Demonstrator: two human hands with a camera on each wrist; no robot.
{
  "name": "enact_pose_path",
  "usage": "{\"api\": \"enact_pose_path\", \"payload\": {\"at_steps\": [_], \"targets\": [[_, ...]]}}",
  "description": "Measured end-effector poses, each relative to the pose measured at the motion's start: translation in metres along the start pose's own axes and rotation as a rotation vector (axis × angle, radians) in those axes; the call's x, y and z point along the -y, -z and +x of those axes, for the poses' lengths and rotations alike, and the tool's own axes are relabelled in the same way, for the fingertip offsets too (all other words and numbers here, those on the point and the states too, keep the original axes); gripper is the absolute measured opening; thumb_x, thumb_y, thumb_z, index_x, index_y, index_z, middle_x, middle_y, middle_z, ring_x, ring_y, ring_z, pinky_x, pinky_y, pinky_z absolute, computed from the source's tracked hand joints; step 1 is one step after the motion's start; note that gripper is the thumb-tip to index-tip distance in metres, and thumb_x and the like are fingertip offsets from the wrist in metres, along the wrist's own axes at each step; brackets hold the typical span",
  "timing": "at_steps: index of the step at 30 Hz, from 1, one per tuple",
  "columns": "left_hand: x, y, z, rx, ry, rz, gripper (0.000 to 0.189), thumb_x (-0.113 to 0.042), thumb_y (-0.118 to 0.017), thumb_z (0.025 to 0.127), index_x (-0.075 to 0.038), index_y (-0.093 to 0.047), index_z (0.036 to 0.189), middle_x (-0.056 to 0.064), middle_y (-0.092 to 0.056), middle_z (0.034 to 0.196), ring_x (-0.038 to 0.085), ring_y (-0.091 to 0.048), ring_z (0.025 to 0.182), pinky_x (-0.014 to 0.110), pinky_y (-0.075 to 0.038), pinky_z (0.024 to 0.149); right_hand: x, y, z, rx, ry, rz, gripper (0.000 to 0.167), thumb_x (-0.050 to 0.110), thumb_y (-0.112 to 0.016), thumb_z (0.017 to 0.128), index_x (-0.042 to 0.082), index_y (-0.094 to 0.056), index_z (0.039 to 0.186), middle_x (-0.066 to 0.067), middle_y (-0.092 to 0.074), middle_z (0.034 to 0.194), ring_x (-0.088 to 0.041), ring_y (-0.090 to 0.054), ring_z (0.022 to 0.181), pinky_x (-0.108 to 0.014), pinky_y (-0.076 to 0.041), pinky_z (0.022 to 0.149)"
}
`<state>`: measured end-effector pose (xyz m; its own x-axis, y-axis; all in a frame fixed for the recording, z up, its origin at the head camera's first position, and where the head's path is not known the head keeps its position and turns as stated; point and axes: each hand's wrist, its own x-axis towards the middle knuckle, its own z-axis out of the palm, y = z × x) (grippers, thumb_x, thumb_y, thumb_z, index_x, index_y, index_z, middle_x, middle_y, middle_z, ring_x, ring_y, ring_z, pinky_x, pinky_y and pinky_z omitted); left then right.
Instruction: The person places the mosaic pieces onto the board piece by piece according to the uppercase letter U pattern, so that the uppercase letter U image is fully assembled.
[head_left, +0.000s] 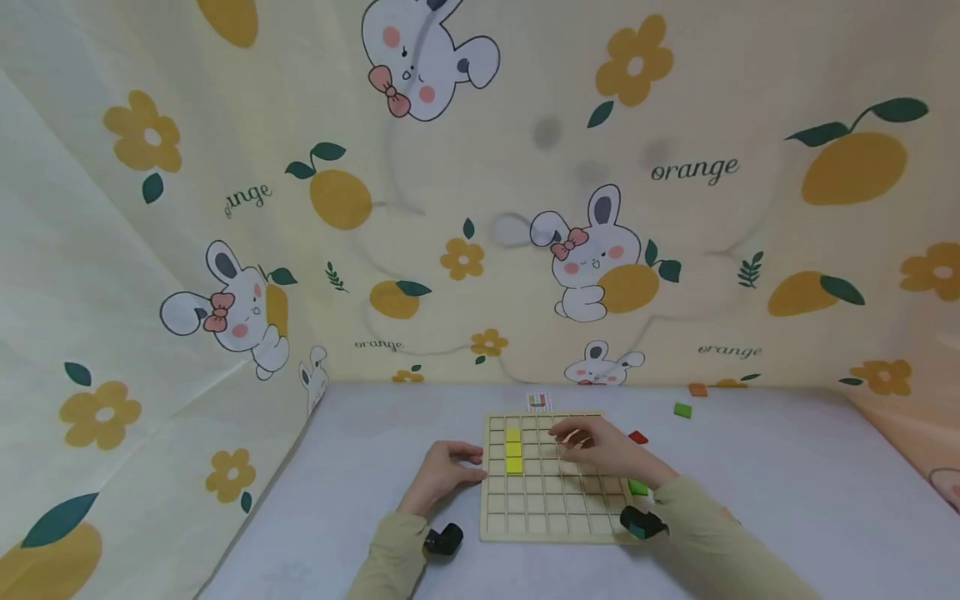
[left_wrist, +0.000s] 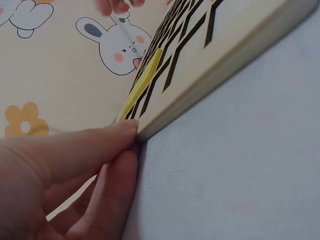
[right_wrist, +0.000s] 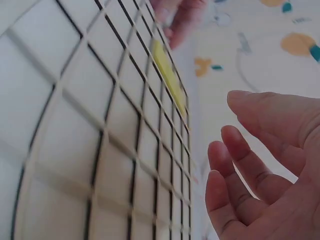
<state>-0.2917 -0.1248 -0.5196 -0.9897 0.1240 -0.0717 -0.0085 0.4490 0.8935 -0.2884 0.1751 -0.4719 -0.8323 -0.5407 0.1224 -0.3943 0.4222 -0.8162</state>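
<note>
Pale grey desk [head_left: 337,467] spreads across the lower left, where the left hand [head_left: 441,475], thumb and fingers relaxed and slightly apart, touches the near side of a grid board [head_left: 555,537] without gripping it; uneven pressure there could, I judge, skew the board. At lower centre, the board's shallow cells act as compartments: three yellow tiles [head_left: 513,450] form one column, one per cell — a hard bump might unseat them, though the ridges should help. Above the board's top edge lies a small printed card [head_left: 538,402]. Over the board's upper right hangs the right hand [head_left: 600,446], loosely bent, thumb clear of the fingers, holding nothing. Beside the board's right edge lie a red tile [head_left: 638,437] and a green tile [head_left: 638,487] — a low sleeve [head_left: 738,537] could drag the latter. Farther right, an orange tile [head_left: 698,389] lies loose.
</note>
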Motion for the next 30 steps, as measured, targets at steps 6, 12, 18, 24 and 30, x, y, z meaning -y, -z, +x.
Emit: {"api": "enact_pose_path", "payload": {"at_steps": [6, 12, 18, 24, 30], "targets": [[0.0, -0.002, 0.001, 0.004, -0.002, -0.028, 0.035, -0.006, -0.085, 0.069, -0.006, -0.072, 0.102, -0.001, -0.067, 0.085, 0.018, -0.057, 0.092, 0.033, -0.053, 0.079, -0.014, 0.032, -0.023, -0.092, -0.105, -0.025, 0.033, 0.011, -0.065, 0.091, 0.002, -0.06, 0.123, -0.017, -0.061, 0.117, -0.022, -0.059, 0.097, -0.033, -0.05, 0.083], [-0.001, -0.002, 0.002, -0.007, -0.008, -0.028, 0.036, -0.005, -0.085, 0.069, -0.005, -0.071, 0.102, 0.0, -0.067, 0.085, 0.018, -0.057, 0.092, 0.033, -0.053, 0.079, -0.022, 0.059, -0.047, -0.168, -0.171, -0.082, 0.035, 0.015, -0.066, 0.091, 0.002, -0.06, 0.123, -0.014, -0.063, 0.115, -0.023, -0.059, 0.099, -0.032, -0.05, 0.085], [-0.001, -0.001, 0.001, -0.001, -0.01, -0.013, 0.036, -0.007, -0.085, 0.069, -0.006, -0.072, 0.102, -0.001, -0.067, 0.085, 0.02, -0.056, 0.097, 0.038, -0.05, 0.086, -0.031, 0.078, -0.074, -0.179, -0.229, -0.067, 0.039, 0.017, -0.066, 0.092, 0.002, -0.057, 0.127, -0.014, -0.061, 0.118, -0.025, -0.059, 0.101, -0.032, -0.051, 0.08], [-0.001, 0.0, 0.001, -0.006, -0.018, -0.015, 0.037, -0.008, -0.085, 0.069, -0.007, -0.072, 0.103, -0.001, -0.067, 0.087, 0.021, -0.057, 0.098, 0.039, -0.05, 0.087, -0.037, 0.094, -0.096, -0.177, -0.227, -0.101, 0.042, 0.019, -0.064, 0.093, -0.001, -0.054, 0.129, -0.016, -0.062, 0.115, -0.028, -0.059, 0.101, -0.03, -0.052, 0.079], [-0.002, -0.001, 0.001, -0.01, 0.003, 0.001, 0.037, -0.01, -0.085, 0.069, -0.008, -0.072, 0.104, -0.001, -0.067, 0.088, 0.021, -0.056, 0.099, 0.041, -0.049, 0.089, -0.045, 0.102, -0.113, -0.159, -0.289, -0.06, 0.047, 0.02, -0.066, 0.091, -0.002, -0.052, 0.131, -0.018, -0.061, 0.117, -0.03, -0.058, 0.102, -0.037, -0.053, 0.082]]}}
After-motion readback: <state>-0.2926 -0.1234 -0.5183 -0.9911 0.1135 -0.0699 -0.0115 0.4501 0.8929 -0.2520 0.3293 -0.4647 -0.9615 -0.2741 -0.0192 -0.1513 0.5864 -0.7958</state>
